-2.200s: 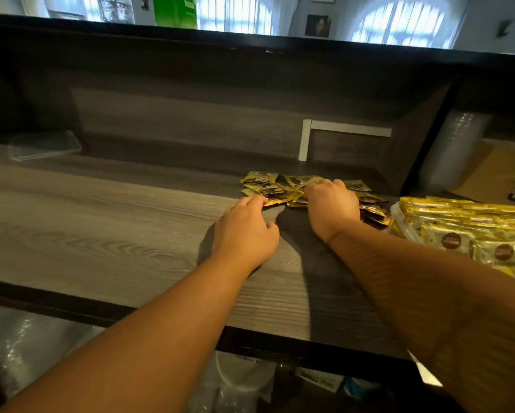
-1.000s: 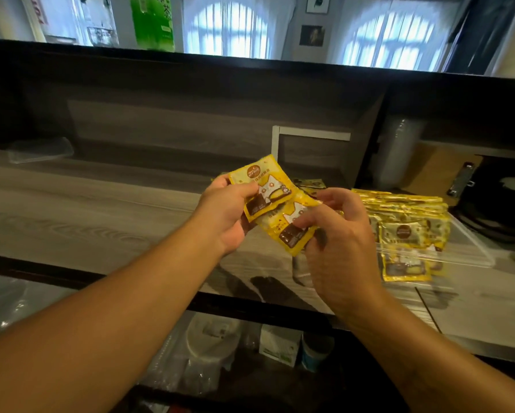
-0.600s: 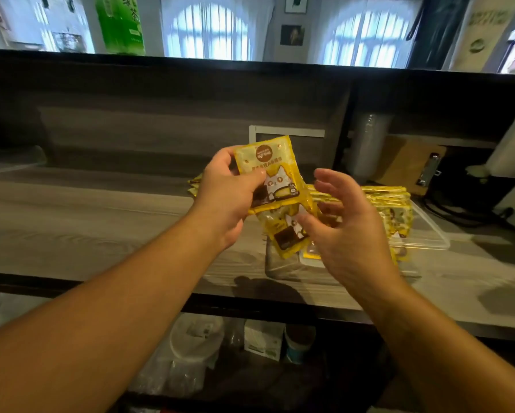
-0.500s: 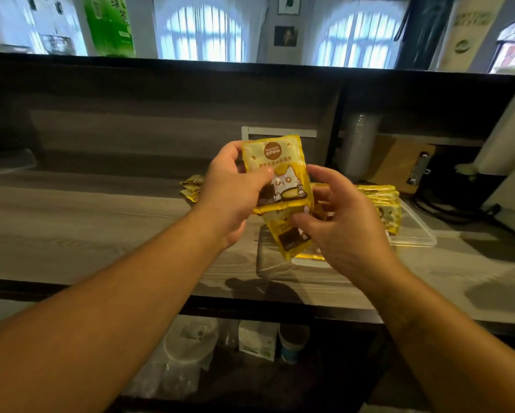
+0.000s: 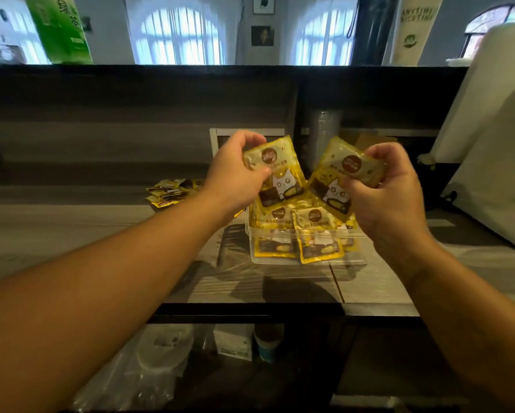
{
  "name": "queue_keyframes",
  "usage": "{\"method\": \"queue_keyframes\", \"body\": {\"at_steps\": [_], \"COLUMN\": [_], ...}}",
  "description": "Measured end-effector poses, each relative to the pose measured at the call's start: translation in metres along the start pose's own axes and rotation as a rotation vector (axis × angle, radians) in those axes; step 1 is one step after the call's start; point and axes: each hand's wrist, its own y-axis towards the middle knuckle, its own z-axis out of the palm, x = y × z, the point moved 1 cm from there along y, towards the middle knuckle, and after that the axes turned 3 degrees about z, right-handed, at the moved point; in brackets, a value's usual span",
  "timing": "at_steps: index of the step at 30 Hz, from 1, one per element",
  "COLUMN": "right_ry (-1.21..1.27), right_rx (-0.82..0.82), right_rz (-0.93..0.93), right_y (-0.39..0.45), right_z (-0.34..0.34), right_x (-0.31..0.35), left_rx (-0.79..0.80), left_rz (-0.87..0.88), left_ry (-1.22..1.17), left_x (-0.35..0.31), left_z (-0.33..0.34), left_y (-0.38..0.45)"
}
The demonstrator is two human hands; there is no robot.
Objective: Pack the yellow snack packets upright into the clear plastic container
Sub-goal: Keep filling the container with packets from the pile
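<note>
We see two bare forearms reaching in from the bottom edge, each hand raised above a wooden counter [image 5: 71,234]. The left hand [image 5: 235,174], just left of centre, pinches the top corner of a yellow snack packet [image 5: 280,180] between thumb and curled fingers; the packet hangs upright with a cartoon cat on its front. The right hand [image 5: 390,192], at about three o'clock from the left one, grips a second yellow packet [image 5: 336,177] the same way, and that packet tilts with its top leaning right. The two packets are apart at the top and come close at their lower corners; we cannot tell whether they touch.

Directly below the hands, at six o'clock, a clear plastic container [image 5: 351,232] sits on the counter. More yellow packets [image 5: 315,234] stand upright in rows inside it, their printed fronts facing us through the near wall.

At nine o'clock from the left hand, a small loose pile of packets [image 5: 168,192] lies flat near the back of the counter. At three o'clock from the right hand, a large white appliance [image 5: 494,162] stands at the frame's right edge. At twelve o'clock a dark raised ledge [image 5: 161,84] runs across, with a green carton [image 5: 59,28] on it at upper left and bright arched windows [image 5: 178,34] behind.
</note>
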Motion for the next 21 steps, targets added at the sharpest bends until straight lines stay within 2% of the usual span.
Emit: {"method": "queue_keyframes", "body": {"at_steps": [3,5,9,12,14,17,19,21], "right_ry": [-0.097,-0.181,-0.362,-0.65,-0.81,-0.983,-1.088,-1.189], "right_rx": [-0.023,0.028,0.185,0.227,0.249,0.292,0.352,0.446], "right_rz": [0.006,0.008,0.015,0.006,-0.012,-0.114,-0.192,-0.187], "right_y": [0.012,0.021,0.032,0.04,0.044,0.046,0.049,0.053], "right_z": [-0.014,-0.019,-0.024,-0.026,-0.023,-0.016,-0.011,-0.008], "right_x": [-0.008,-0.012,-0.021,-0.026,-0.028,-0.027,-0.024,-0.021], "left_rx": [0.177,0.27,0.37,0.409,0.464,0.516,0.526,0.529], "left_rz": [0.068,0.078,0.201,0.332,0.355,0.354,0.364,0.37], "left_ry": [0.283,0.435,0.747,1.034,1.187,1.302,1.313,1.288], "left_x": [0.005,0.009,0.013,0.009,0.007,0.006,0.007,0.01], "left_z": [0.011,0.018,0.03,0.035,0.038,0.042,0.044,0.045], "left_y": [0.003,0.005,0.01,0.012,0.013,0.013,0.015,0.018]}}
